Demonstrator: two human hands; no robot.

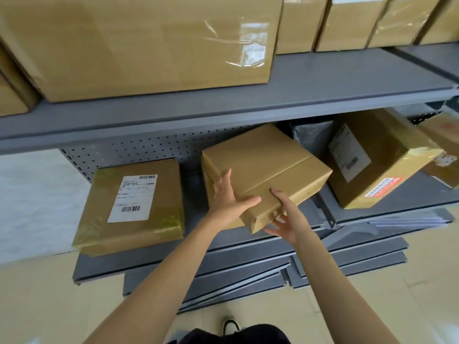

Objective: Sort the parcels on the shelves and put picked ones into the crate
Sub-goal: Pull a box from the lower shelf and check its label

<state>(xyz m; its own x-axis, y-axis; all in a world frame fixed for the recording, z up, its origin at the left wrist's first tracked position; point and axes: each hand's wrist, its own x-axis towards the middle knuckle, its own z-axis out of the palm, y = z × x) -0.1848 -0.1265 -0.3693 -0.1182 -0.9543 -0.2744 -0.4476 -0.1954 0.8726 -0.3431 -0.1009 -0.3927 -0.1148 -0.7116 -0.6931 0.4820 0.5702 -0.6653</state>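
A plain brown parcel sealed with clear tape sits tilted over the lower shelf, its near corner jutting past the shelf's front. My left hand lies flat against its left edge, fingers straight and thumb spread across the top. My right hand pinches the near corner, thumb on top and fingers spread underneath. To the left, a flat parcel with a white barcode label lies on the same shelf. A labelled parcel with a red sticker leans at the right. No crate is in view.
The upper shelf carries a large taped carton and several smaller boxes. A grey plastic mailer stands behind the held parcel. Loose grey shelf panels lie stacked on the floor below. My shoe is near them.
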